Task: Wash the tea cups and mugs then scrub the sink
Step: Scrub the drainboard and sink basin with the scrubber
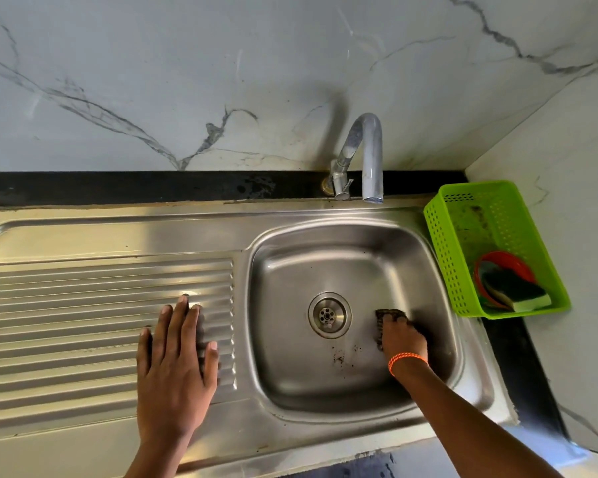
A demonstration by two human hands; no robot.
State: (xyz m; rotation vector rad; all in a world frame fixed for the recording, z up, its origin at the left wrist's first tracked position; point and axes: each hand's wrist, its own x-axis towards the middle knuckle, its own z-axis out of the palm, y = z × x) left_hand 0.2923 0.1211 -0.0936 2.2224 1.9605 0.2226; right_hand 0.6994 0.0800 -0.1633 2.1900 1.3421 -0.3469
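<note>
R hand (404,336) presses scrub pad (382,322) on sink (283,270) floor, right of drain (329,314); L hand (176,357) spread flat on drainboard (83,305).

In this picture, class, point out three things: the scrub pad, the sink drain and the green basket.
scrub pad (380,317): head view, on its dark upper left corner, clear of the fingers.
sink drain (329,315): head view, on the middle of the metal strainer.
green basket (444,251): head view, on its perforated left wall.
</note>
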